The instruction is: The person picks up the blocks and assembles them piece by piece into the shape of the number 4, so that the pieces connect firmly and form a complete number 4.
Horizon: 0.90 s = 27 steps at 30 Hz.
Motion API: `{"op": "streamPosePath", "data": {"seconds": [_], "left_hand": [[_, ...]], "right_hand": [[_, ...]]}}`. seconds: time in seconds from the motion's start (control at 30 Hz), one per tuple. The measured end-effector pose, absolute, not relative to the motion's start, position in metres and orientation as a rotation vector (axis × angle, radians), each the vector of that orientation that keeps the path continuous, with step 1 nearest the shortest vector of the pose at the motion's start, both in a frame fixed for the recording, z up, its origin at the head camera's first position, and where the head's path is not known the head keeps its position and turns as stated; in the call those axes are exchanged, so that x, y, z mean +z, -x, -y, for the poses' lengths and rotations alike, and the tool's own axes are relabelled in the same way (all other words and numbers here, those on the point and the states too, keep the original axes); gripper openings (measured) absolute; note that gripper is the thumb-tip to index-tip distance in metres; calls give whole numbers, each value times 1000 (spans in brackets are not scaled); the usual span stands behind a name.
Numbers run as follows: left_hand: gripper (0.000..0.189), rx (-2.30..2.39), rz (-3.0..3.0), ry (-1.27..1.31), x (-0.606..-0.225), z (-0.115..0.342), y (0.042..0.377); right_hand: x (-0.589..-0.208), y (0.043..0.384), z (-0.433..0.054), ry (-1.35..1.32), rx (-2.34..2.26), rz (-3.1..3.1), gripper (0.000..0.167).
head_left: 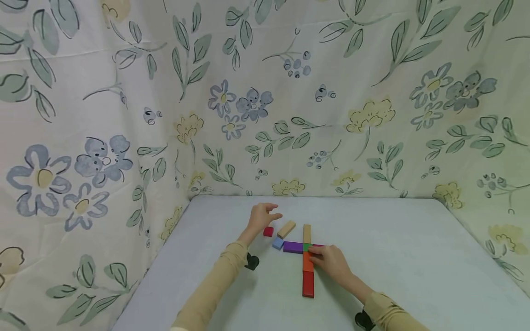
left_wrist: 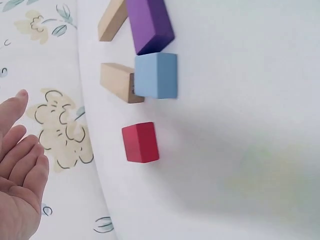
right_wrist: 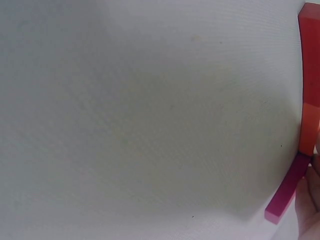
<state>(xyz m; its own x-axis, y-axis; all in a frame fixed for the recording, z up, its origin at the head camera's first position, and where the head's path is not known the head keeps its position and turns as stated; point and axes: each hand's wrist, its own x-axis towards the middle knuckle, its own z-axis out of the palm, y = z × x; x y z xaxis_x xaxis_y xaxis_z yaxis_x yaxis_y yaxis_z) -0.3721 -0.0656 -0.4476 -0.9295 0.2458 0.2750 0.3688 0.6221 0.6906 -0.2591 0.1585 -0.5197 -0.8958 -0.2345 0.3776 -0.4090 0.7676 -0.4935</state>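
Observation:
A cross of blocks lies on the table: a green block (head_left: 305,247) in the centre, a tan block (head_left: 307,233) behind, a purple block (head_left: 293,247) to the left, and an orange block (head_left: 307,263) and long red block (head_left: 308,284) in front. To the right extends a magenta block (right_wrist: 287,190), partly covered in the head view. My right hand (head_left: 332,263) touches the blocks near the centre, thumb and fingertips apart. Over the small red block (head_left: 268,231) my left hand (head_left: 261,218) hovers, fingers spread from the thumb, holding nothing.
A loose tan block (head_left: 286,229) and a small blue block (head_left: 278,243) lie left of the cross, near the small red one. White cloth covers the table (head_left: 393,257). Behind and at the sides hangs a floral curtain (head_left: 265,151).

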Motion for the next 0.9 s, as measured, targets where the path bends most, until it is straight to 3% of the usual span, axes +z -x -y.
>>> {"op": "streamPosePath", "data": {"seconds": [0.33,0.9], "left_hand": [[39,-1243,2784,494,-448,56,377],[31,-1253,2905,490,-486,45,372]], "right_hand": [[-519,259,-159,-463,864,2709,26],[-518,260,-159,-462,871,2714,27]]}}
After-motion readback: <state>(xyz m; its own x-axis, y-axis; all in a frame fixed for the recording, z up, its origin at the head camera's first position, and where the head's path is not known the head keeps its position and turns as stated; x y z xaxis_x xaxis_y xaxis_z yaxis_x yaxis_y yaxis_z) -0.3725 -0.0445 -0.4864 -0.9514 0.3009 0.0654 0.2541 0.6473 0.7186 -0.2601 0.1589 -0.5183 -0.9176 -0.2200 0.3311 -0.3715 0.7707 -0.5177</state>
